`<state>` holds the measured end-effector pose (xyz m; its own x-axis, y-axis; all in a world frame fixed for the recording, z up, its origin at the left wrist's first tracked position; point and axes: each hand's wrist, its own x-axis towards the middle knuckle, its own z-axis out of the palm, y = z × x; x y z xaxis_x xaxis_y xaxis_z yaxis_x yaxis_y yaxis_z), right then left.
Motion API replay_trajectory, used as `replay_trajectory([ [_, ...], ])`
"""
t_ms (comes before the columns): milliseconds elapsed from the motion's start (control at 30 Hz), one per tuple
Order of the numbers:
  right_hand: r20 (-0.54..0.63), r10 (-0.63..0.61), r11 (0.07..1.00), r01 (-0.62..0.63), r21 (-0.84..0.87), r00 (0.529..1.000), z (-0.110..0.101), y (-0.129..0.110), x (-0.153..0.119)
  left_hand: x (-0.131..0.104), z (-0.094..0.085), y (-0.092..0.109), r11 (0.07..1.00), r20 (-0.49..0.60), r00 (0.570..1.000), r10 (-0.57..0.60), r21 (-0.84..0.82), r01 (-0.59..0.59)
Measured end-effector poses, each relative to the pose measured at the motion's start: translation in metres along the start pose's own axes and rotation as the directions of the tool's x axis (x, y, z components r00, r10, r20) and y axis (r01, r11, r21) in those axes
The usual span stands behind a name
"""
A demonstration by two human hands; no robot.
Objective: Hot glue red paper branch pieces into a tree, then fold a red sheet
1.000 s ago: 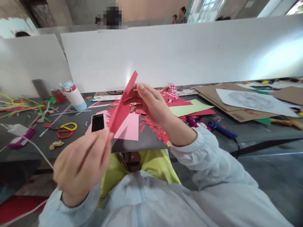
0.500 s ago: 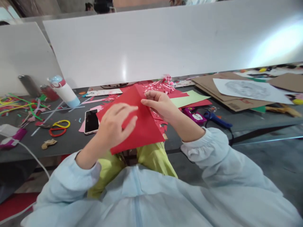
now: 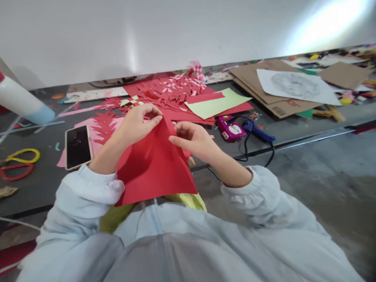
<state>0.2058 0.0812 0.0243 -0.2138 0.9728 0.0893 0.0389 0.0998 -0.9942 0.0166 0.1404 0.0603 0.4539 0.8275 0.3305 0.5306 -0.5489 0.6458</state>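
A large sheet of red paper (image 3: pixel 155 168) hangs tilted over the table's front edge and my lap, with a crease near its top. My left hand (image 3: pixel 141 123) pinches its upper edge between thumb and fingers. On the right edge, my right hand (image 3: pixel 192 139) holds the same sheet, thumb in front and fingers curled behind. Beyond the hands lies a pile of cut red pieces (image 3: pixel 173 88), some with a pink and white check. A light green sheet (image 3: pixel 217 103) rests to the right of the pile.
A phone (image 3: pixel 78 147), scissors (image 3: pixel 19 164) and a white and blue bottle (image 3: pixel 26 100) are on the left. At the right lie a purple device (image 3: pixel 230 128), a blue glue gun (image 3: pixel 260 132), cardboard (image 3: pixel 252 80) and a drawing (image 3: pixel 296 84). A white panel (image 3: pixel 176 35) stands behind.
My left hand has moved up from over the sheet and closed on its upper edge. My right hand still holds the right edge. The view has shifted right and down.
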Motion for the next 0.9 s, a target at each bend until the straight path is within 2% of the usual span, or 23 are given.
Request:
replay_trajectory([
  [133,-0.101,0.014,1.000,-0.016,-0.019,0.995,-0.008,0.007,0.008,0.005,0.012,-0.010,0.989,0.093,0.994,-0.050,-0.132,0.062],
  [300,-0.078,0.039,0.999,-0.037,0.019,0.996,-0.017,0.006,0.021,0.003,0.022,-0.014,0.965,0.160,0.983,-0.088,-0.232,0.124],
  [467,-0.074,0.045,0.999,-0.046,-0.016,0.996,-0.018,0.005,0.026,-0.003,0.030,-0.018,0.946,0.170,0.980,-0.101,-0.289,0.148],
  [733,-0.021,0.150,0.989,-0.150,0.000,0.988,-0.021,0.001,0.028,-0.009,0.032,-0.021,0.949,0.169,0.975,-0.146,-0.255,0.186],
  [900,-0.006,0.156,0.987,-0.157,-0.039,0.988,-0.023,0.002,0.028,-0.010,0.036,-0.024,0.938,0.140,0.982,-0.128,-0.304,0.165],
])
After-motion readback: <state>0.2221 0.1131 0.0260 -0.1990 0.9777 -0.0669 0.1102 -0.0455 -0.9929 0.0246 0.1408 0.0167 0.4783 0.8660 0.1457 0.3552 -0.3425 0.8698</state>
